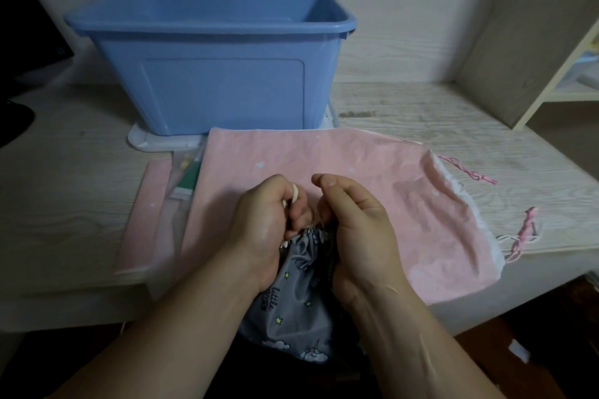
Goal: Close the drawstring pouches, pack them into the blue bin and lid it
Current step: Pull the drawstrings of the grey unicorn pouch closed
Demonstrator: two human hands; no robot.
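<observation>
A small grey pouch (291, 308) with stars and unicorns hangs over the table's front edge, its gathered mouth between my hands. My left hand (259, 227) grips a white cord at the pouch's mouth. My right hand (353, 230) pinches the gathered top from the other side. Under them lies a large pink pouch (372, 178) with pink drawstrings trailing at its right end. The open blue bin (210, 87) stands behind, on a white lid (142, 139).
A second pink fabric piece (142, 217) and a clear plastic packet (181, 185) lie left of the large pouch. A dark object (19, 42) sits at far left, a shelf unit (551, 74) at far right. The table's front edge runs just below my hands.
</observation>
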